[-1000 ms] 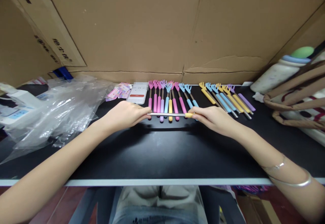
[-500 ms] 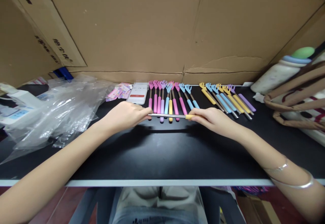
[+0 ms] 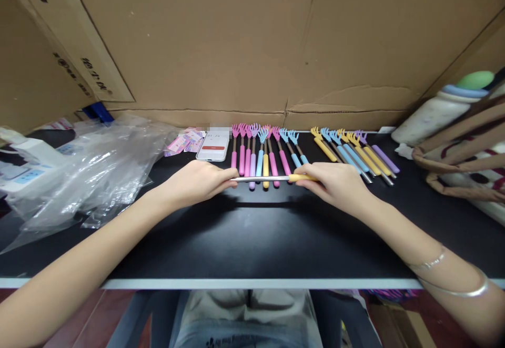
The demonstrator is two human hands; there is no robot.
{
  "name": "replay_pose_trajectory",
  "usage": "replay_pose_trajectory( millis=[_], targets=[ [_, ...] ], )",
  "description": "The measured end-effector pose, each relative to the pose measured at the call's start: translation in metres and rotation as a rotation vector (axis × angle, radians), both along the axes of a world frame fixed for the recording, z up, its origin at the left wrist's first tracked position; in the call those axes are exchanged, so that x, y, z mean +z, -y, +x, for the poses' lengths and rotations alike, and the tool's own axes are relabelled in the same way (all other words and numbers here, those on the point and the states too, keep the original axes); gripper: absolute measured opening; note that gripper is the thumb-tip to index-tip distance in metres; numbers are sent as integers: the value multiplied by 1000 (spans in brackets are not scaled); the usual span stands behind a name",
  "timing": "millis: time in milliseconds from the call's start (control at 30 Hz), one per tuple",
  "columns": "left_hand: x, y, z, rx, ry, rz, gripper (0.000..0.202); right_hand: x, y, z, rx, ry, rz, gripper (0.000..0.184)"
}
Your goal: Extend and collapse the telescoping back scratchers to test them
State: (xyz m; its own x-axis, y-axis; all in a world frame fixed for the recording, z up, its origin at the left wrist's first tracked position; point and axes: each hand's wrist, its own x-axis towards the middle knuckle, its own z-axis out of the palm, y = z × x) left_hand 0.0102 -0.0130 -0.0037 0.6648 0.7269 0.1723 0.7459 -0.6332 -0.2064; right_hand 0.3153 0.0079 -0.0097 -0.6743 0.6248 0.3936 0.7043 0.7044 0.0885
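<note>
Both my hands hold one telescopic back scratcher (image 3: pixel 263 178) level above the black table (image 3: pixel 252 237). My left hand (image 3: pixel 199 181) is closed on the end of its metal rod. My right hand (image 3: pixel 335 184) is closed on its yellow handle. Behind it lies a row of back scratchers (image 3: pixel 262 151) with pink, purple, blue and yellow handles and claw heads pointing away. A second row (image 3: pixel 355 151) of yellow, blue and purple ones lies further right.
A phone (image 3: pixel 213 145) and pink cards (image 3: pixel 184 142) lie behind my left hand. Crumpled clear plastic bags (image 3: pixel 90 172) cover the left side. A bottle (image 3: pixel 437 109) and a striped bag (image 3: pixel 465 166) stand at the right. Cardboard walls (image 3: pixel 252 43) close the back.
The visible stretch of metal rod between my hands has grown a little shorter. My right hand has shifted slightly up and left with the yellow handle.
</note>
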Motion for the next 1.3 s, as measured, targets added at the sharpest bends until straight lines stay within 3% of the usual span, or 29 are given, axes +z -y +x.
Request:
replay_pose_trajectory(
  millis=[167, 433, 533, 867, 1033, 1167, 1300],
  targets=[
    [-3, 0, -1, -24, -26, 78, 27, 1, 0, 0, -23, 39, -112, 36],
    [-5, 1, 1, -93, -69, 181, 30, 9, 1, -4, -2, -17, -528, 42],
    [-6, 1, 2, -107, -86, 181, 29, 11, 2, -4, 18, -11, -584, 43],
    [-6, 1, 2, -39, -40, 60, 27, 5, 4, -5, -65, 81, -254, 47],
    [-3, 0, 1, -37, 66, -99, 28, 2, 5, -2, -28, 73, -55, 48],
    [0, 2, 3, -17, 95, -206, 27, 1, 7, -2, -11, 71, 0, 43],
    [-1, 2, 4, -5, 75, -191, 27, 2, 7, -4, -24, 78, -42, 43]
  ],
)
